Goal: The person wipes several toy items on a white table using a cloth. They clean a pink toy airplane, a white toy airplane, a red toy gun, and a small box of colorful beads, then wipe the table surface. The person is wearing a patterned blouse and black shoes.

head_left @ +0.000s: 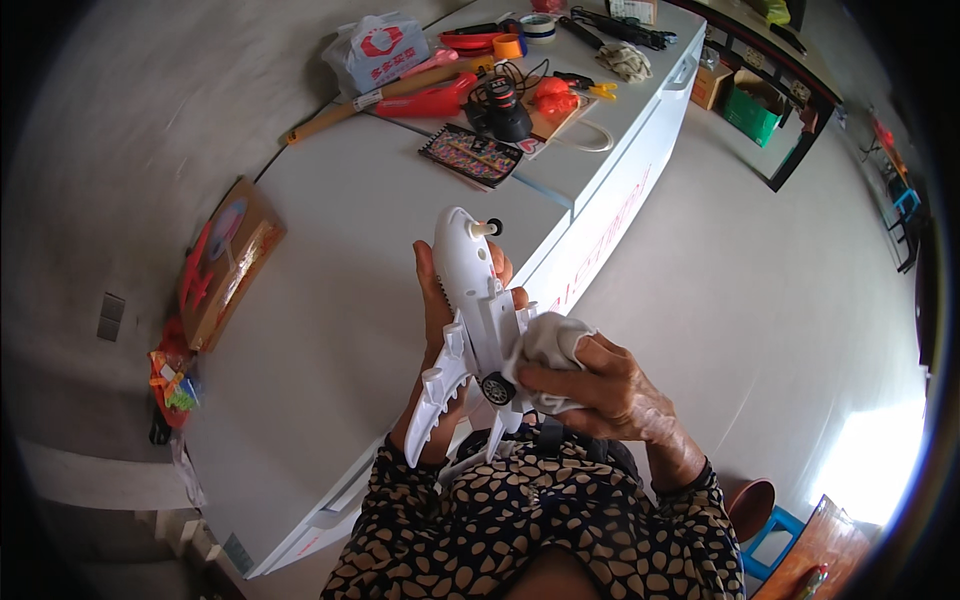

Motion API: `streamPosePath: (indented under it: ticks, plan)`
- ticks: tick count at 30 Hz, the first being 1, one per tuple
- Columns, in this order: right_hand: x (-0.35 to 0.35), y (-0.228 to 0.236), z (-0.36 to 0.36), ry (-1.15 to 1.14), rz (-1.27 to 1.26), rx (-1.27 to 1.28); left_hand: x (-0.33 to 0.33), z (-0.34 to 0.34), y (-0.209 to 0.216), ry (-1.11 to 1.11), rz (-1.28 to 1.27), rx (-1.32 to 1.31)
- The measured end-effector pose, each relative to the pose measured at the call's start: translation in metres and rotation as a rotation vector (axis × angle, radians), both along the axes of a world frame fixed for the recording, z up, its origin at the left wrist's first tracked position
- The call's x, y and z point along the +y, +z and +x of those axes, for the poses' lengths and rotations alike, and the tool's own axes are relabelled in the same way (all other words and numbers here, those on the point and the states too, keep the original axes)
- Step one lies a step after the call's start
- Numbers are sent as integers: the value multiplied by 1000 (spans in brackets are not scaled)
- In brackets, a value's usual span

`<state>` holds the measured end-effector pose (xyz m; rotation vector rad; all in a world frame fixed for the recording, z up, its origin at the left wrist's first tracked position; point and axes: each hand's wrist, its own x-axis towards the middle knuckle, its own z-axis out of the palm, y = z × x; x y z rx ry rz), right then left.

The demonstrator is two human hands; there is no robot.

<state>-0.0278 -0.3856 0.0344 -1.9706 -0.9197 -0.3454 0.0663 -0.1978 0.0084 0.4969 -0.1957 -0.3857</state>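
A white toy airplane (462, 265) is held belly up in front of my chest, its nose pointing away from me. My left hand (436, 315) wraps round the fuselage from beneath, the thumb on the left side and fingertips showing on the right. In my right hand (618, 392) is a bunched whitish cloth (552, 345), pressed against the plane near the wing root and a black wheel (497, 389). A small nose wheel (494, 227) sticks out at the front. The cloth and right fingers hide much of the right wing.
Below the plane stretches a white chest freezer (320, 270). On its far end lie a spiral notebook (470, 156), a black device on a round base (500, 110), a plastic bag (377, 55) and tools. A cardboard box (232, 262) leans at left. A wooden stool (815, 560) stands lower right.
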Motion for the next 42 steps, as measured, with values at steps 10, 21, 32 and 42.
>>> streamPosePath:
  ticks: [10, 21, 32, 42]
  plan:
    - [55, 26, 32, -223, -85, -293, 21, 3, 21, 86, 133, 288]
    - [74, 29, 34, -274, -233, -299, 51, 11, 20, 177, 475, 53]
    - [47, 9, 39, 0, 132, 62, 45, 15, 12, 160, 288, 78]
    - [18, -8, 39, 40, 76, 123, 30, 31, -5, 179, 76, -25]
